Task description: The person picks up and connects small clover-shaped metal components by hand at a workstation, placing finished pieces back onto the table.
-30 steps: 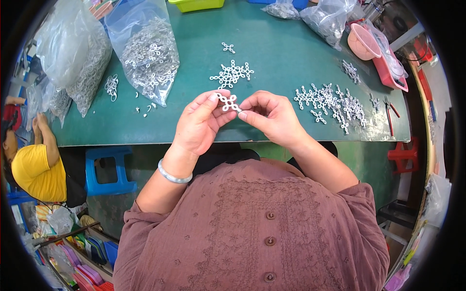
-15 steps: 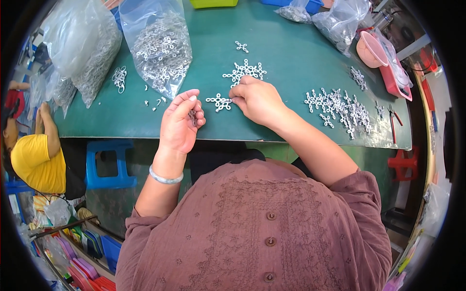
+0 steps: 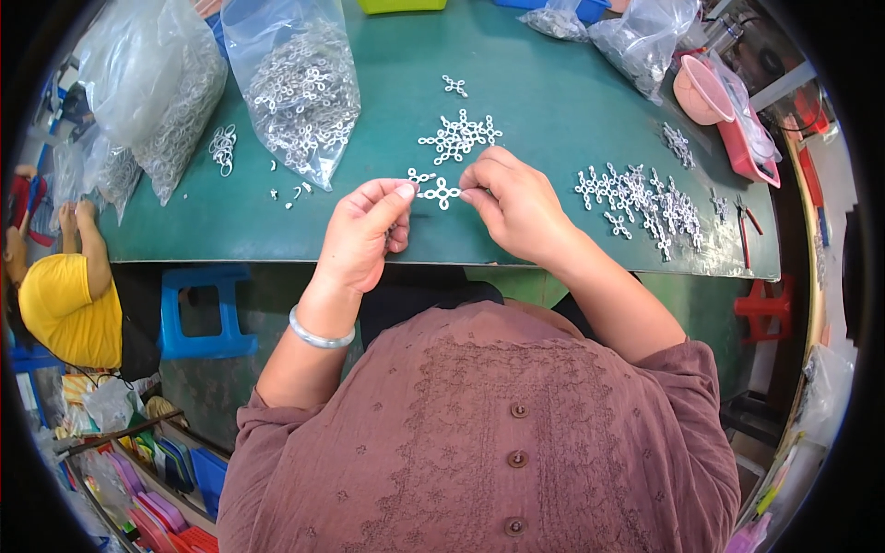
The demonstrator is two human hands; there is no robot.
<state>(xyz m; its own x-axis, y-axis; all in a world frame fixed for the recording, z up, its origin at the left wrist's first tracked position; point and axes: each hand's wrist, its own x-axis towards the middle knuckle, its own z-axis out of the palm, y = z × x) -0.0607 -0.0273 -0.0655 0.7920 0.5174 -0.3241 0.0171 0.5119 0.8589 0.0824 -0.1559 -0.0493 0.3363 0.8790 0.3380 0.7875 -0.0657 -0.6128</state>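
Observation:
Between my two hands a small silver cross-shaped metal link with looped arms is held out. My left hand is closed, thumb and forefinger pinching at the link's left end. Its curled fingers hide most of what lies in the palm. The fingertips of my right hand are closed on the link's right end. Just behind, a similar link shows partly beside my left thumb. Farther back lie a cluster of looped links and one separate link.
Clear bags of metal pieces stand at the left of the green table. Loose rings lie near them. At right are more links, red-handled pliers and a pink basket. A person in yellow sits far left.
My left hand has moved right and turned its fingers in to pinch. My right hand has shifted slightly right, and a cross-shaped link is now stretched between both hands.

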